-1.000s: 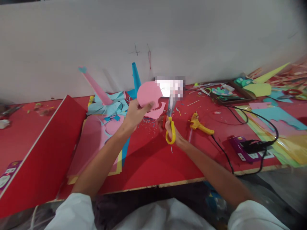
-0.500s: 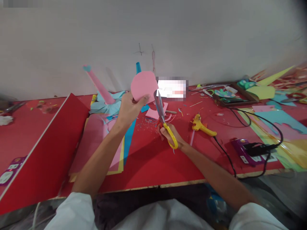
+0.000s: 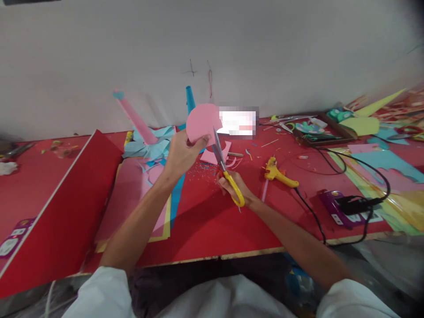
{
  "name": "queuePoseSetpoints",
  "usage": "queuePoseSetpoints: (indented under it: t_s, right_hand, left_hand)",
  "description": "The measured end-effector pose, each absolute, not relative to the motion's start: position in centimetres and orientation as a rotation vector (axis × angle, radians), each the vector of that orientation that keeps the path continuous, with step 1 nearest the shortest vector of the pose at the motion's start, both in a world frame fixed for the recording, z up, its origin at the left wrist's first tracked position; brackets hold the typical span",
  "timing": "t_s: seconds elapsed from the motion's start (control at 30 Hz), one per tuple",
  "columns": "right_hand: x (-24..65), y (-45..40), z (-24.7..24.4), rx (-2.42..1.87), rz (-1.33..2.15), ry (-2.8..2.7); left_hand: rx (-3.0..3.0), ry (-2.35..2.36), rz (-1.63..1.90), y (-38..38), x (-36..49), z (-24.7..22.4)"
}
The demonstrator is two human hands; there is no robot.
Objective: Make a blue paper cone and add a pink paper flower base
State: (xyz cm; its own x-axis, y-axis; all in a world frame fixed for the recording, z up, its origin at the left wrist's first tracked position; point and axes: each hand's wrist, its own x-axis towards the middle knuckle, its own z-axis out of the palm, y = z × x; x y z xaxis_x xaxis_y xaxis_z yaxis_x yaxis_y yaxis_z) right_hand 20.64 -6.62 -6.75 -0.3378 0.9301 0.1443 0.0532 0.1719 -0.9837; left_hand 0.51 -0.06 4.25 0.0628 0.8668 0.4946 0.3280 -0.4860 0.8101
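My left hand pinches the lower edge of a rounded pink paper piece, held up above the red table. In my right hand are scissors with yellow and red handles, their blades pointing up at the paper's right edge. The blades look nearly closed. Beneath them lie pink paper offcuts and small blue scraps.
A yellow glue gun and a purple power box with black cables are on the right. Pink sheets, a pink paper cone and a red divider stand left. A tray sits at the back right.
The pink paper has turned and shifted slightly right and down in my left hand. The scissor blades have come down a little and now look closer together.
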Motion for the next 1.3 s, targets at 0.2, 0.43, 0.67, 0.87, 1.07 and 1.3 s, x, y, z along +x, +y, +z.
queuePoseSetpoints:
  t_s: [0.2,0.43,0.67,0.87,1.07,1.3]
  right_hand:
    - [20.7,-6.6,-6.6,-0.97,1.254,-1.605]
    - [20.7,-6.6,-7.4,-0.981,1.233,-1.589]
    - [20.6,-6.6,-7.5,-0.989,1.193,-1.593]
    - [20.5,-6.6,-7.8,-0.941,1.231,-1.556]
    - [20.3,-6.8,-8.0,-0.919,1.258,-1.519]
    - [20.2,-6.9,-7.6,-0.907,1.27,-1.502]
  left_hand:
    - [1.888,1.225,1.398,-0.4,0.8,4.4]
    - [1.876,1.216,1.413,-0.6,1.1,4.5]
    - [1.844,1.252,1.404,-1.0,1.3,4.4]
    - [1.71,1.147,1.427,-1.1,1.9,4.3]
    - [1.611,1.088,1.437,-1.0,2.1,4.0]
    - [1.538,1.074,1.455,-1.0,2.2,3.9]
